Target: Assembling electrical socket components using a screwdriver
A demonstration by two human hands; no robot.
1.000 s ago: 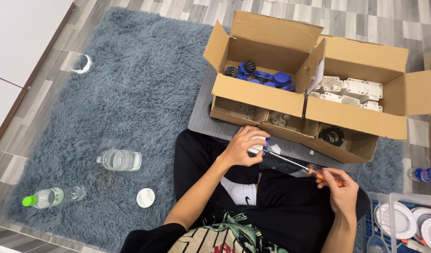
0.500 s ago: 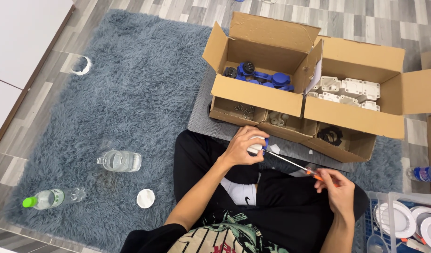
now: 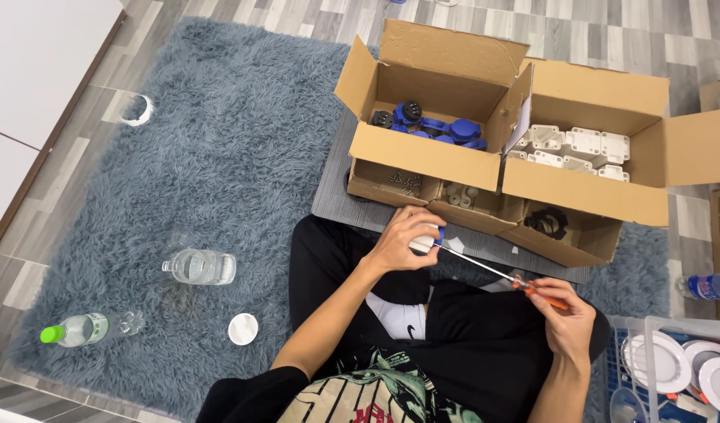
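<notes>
We are gripping a small white-and-blue part (image 3: 427, 238) in our left hand (image 3: 403, 239) and closing our right hand (image 3: 567, 313) on an orange-handled screwdriver (image 3: 497, 272), its tip meeting the part over our lap. Since a second ago almost nothing is shifting, so we judge the screw is being turned. Open boxes (image 3: 446, 157) are sitting just beyond.

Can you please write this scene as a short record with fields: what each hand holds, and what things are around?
left hand: holds a small white and blue part
right hand: holds an orange-handled screwdriver, tip at the part
boxes: one cardboard box with blue parts, one with white parts
rug: clear jar, white lid, green-capped bottle
lower right: basket of white discs
</notes>
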